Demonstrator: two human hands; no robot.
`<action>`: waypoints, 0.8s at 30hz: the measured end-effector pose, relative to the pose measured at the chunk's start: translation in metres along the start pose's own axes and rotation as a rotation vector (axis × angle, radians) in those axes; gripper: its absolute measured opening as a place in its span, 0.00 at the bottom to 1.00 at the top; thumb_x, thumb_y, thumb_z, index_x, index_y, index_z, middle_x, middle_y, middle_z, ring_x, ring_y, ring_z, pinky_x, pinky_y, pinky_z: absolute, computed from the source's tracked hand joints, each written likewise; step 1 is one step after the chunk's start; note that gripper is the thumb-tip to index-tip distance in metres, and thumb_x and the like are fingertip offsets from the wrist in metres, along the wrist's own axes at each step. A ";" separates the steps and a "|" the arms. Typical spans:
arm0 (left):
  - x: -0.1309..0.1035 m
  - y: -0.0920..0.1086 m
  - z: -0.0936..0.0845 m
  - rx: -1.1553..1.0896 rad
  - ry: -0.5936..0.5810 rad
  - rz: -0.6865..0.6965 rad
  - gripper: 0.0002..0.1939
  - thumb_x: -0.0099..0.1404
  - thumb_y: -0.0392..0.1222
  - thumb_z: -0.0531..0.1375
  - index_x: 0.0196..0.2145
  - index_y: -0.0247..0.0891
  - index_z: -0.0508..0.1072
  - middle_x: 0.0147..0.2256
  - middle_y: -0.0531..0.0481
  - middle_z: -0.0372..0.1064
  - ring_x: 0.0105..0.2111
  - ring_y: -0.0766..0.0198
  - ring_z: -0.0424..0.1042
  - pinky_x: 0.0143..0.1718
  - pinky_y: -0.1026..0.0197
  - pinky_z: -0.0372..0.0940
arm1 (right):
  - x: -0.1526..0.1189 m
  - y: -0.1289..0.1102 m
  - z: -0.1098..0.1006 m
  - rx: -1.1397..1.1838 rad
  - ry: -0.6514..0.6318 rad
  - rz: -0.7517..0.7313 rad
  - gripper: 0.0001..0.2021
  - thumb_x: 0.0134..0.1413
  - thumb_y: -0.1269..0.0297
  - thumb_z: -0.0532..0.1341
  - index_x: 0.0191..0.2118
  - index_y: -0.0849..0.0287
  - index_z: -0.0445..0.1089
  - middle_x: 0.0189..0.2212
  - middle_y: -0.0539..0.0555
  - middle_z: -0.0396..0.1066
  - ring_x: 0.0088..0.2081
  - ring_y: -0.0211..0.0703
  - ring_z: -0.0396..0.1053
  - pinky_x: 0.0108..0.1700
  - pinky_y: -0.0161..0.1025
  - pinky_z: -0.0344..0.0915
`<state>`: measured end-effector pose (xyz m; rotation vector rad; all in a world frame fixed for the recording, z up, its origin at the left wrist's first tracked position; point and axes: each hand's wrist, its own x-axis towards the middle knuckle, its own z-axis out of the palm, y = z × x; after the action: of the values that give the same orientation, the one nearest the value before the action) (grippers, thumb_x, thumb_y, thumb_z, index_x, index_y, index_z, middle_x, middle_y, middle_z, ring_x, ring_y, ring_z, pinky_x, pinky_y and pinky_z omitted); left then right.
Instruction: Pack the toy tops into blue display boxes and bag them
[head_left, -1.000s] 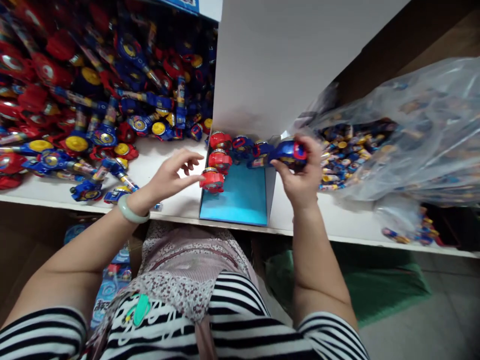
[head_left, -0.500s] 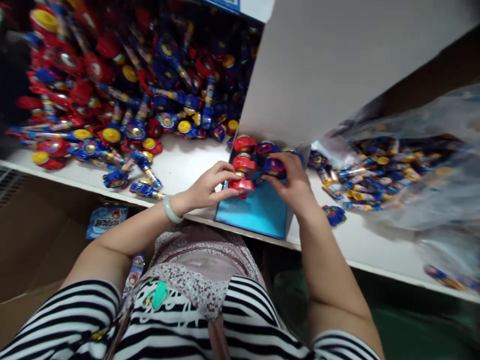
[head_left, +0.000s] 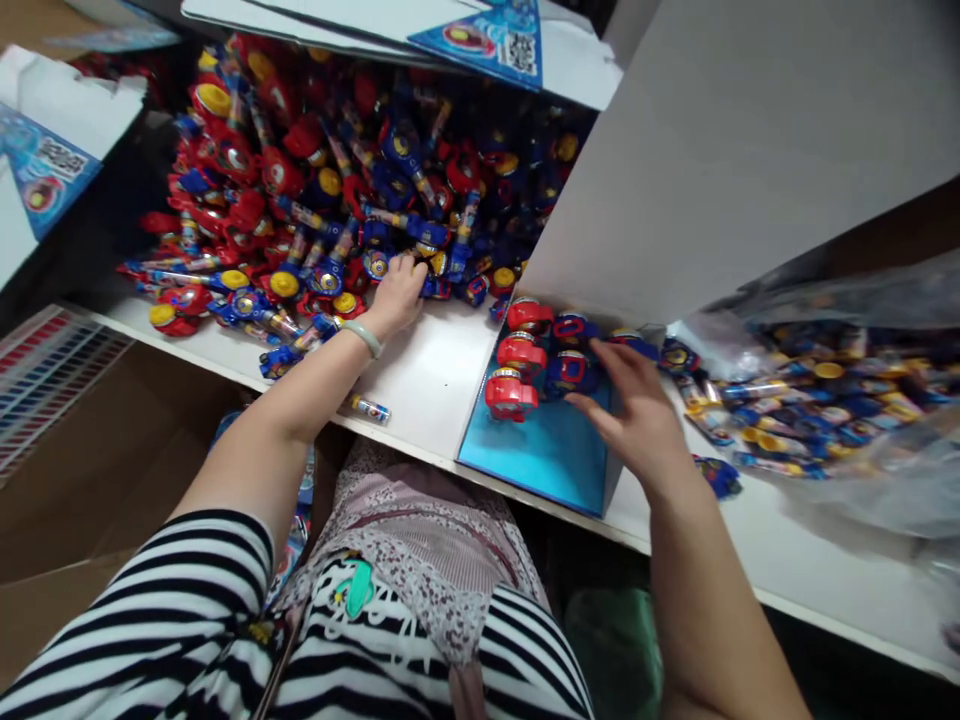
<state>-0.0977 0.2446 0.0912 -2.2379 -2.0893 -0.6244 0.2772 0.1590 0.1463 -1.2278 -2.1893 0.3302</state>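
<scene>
Box (head_left: 534, 458) holds red toys (head_left: 511, 398), blue toys (head_left: 568, 375), rows running from us; right grip (head_left: 639, 415) apart, left grip (head_left: 400, 298) unclear.

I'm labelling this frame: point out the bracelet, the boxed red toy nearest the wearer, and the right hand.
Bracelet (head_left: 366, 337): head view, on its band.
Red toy (head_left: 511, 396): head view, its red body.
Right hand (head_left: 636, 408): head view, back of the hand.

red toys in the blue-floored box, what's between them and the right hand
In the head view, two blue toys lie between the red toys and the right hand.
</scene>
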 end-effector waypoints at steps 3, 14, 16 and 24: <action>-0.013 -0.009 -0.019 -0.218 0.121 0.058 0.23 0.58 0.38 0.65 0.51 0.34 0.66 0.52 0.37 0.67 0.55 0.46 0.66 0.59 0.45 0.63 | 0.009 -0.027 -0.012 0.062 0.224 -0.071 0.22 0.59 0.56 0.64 0.59 0.49 0.68 0.51 0.58 0.71 0.50 0.52 0.72 0.54 0.52 0.72; -0.018 0.060 -0.120 -0.937 0.073 0.201 0.29 0.69 0.70 0.47 0.53 0.45 0.63 0.48 0.47 0.68 0.44 0.58 0.76 0.42 0.52 0.73 | 0.110 -0.111 0.037 0.313 -0.012 -0.348 0.34 0.56 0.56 0.66 0.65 0.46 0.54 0.61 0.53 0.62 0.63 0.55 0.63 0.64 0.57 0.65; -0.020 0.034 -0.113 -0.896 0.126 0.141 0.29 0.67 0.70 0.50 0.50 0.44 0.66 0.44 0.46 0.70 0.41 0.59 0.76 0.41 0.53 0.73 | 0.081 -0.096 0.009 0.314 0.199 -0.254 0.33 0.56 0.52 0.66 0.64 0.46 0.55 0.58 0.54 0.61 0.60 0.56 0.65 0.62 0.57 0.67; -0.077 -0.066 -0.006 -0.338 -0.131 0.343 0.35 0.48 0.73 0.65 0.42 0.43 0.74 0.35 0.46 0.72 0.37 0.52 0.72 0.42 0.48 0.70 | -0.052 0.033 -0.024 -0.039 0.559 0.110 0.32 0.53 0.47 0.66 0.60 0.51 0.59 0.52 0.60 0.64 0.52 0.55 0.70 0.46 0.51 0.75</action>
<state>-0.1644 0.1767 0.0571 -2.8018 -1.6831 -0.8785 0.3353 0.1320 0.1295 -1.2784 -1.6590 -0.0188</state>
